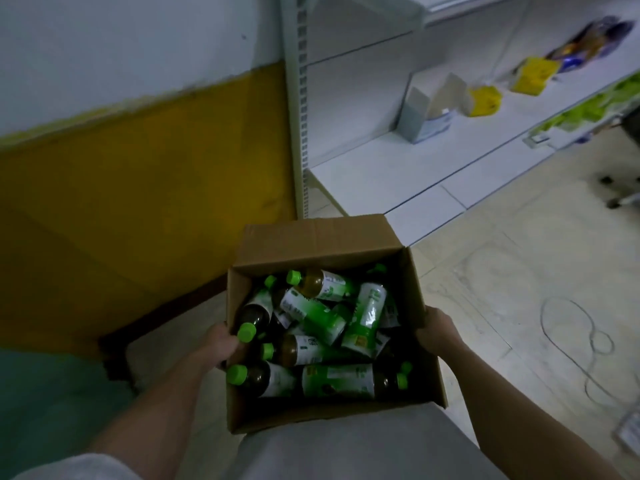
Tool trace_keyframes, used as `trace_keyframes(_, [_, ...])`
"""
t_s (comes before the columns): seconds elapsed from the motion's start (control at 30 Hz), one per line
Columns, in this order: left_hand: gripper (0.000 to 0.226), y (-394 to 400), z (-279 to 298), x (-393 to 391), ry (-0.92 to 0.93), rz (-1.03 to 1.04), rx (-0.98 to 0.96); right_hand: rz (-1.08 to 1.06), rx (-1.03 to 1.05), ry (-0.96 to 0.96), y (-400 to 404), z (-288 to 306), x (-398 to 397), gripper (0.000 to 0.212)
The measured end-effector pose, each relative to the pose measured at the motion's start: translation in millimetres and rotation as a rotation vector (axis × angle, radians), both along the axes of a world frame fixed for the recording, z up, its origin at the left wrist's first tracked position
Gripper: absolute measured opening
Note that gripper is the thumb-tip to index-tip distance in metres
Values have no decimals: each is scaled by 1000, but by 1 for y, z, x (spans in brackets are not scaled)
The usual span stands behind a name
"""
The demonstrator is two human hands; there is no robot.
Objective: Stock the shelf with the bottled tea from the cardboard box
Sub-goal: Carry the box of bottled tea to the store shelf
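Left hand (221, 344): fingers curled over the box's left wall, near a green cap.
Right hand (438, 329): fingers clamped on the right wall.
Cardboard box (311, 237): lower middle of the frame, probably heavy; hold both sides.
Tea bottles (322, 313): piled inside, smooth, likely slippery; grab around the middle.
Shelf (398, 168): upper right, no tea there yet.

Left hand (218, 344) and right hand (438, 329) grip the cardboard box (311, 237) of jumbled tea bottles (367, 306).
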State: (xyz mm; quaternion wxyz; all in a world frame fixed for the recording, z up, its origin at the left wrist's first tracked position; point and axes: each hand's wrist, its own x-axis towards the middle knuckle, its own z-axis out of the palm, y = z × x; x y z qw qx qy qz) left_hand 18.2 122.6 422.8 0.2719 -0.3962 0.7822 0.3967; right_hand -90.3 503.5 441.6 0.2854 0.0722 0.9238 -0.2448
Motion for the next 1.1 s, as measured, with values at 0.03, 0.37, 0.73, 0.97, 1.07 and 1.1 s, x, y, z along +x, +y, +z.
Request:
trace_keyframes(0.03, [7, 12, 5, -10, -2, -28, 0, -33, -9, -10, 16, -3, 0, 31])
trace_keyframes(0.37, [17, 191, 64, -145, 117, -309, 54, -206, -76, -18, 211, 23, -46, 32])
trace_keyframes(0.73, [24, 383, 72, -314, 122, -547, 91, -313, 25, 66, 413, 95, -157, 30])
trace_keyframes(0.97, [27, 502, 37, -469, 34, -690, 131, -455, 86, 3, 517, 48, -237, 34])
trace_keyframes(1.07, [27, 558, 38, -543, 32, -739, 149, -540, 81, 11, 561, 53, -285, 32])
trace_keyframes(1.1, [26, 574, 39, -566, 29, -752, 159, -563, 80, 11, 575, 57, -300, 32])
